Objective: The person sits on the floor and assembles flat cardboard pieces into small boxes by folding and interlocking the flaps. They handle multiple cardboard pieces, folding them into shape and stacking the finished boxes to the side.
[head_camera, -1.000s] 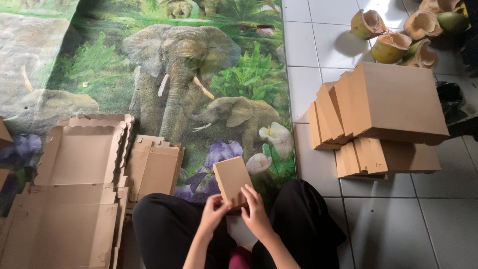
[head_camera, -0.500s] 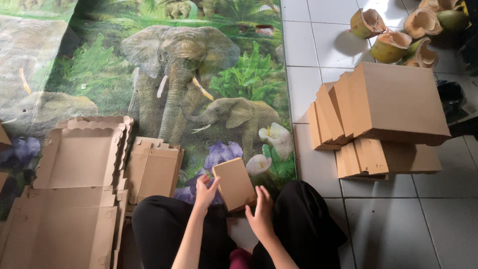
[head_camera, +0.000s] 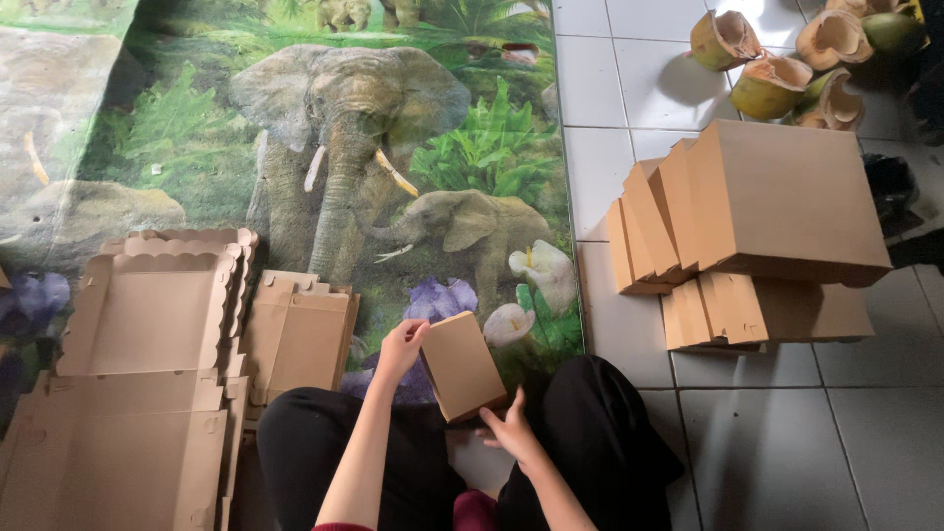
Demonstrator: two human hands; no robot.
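Note:
I hold a small brown cardboard box (head_camera: 460, 366) over my lap, tilted, its flat face up. My left hand (head_camera: 401, 349) grips its upper left edge with the fingers curled over the rim. My right hand (head_camera: 510, 433) touches the box's lower right corner from underneath, fingers spread. I sit cross-legged in black trousers (head_camera: 590, 433) at the edge of a mat.
Flat unfolded cardboard blanks (head_camera: 147, 393) lie stacked at my left, with smaller ones (head_camera: 300, 334) beside them. Folded brown boxes (head_camera: 757, 226) are piled on the white tile floor at right. Cut coconut husks (head_camera: 777, 84) lie at top right. An elephant-print mat (head_camera: 324, 147) covers the floor ahead.
The box has been turned and tilted further to the right. My left hand rose to its top edge, and my right hand dropped to its lower corner.

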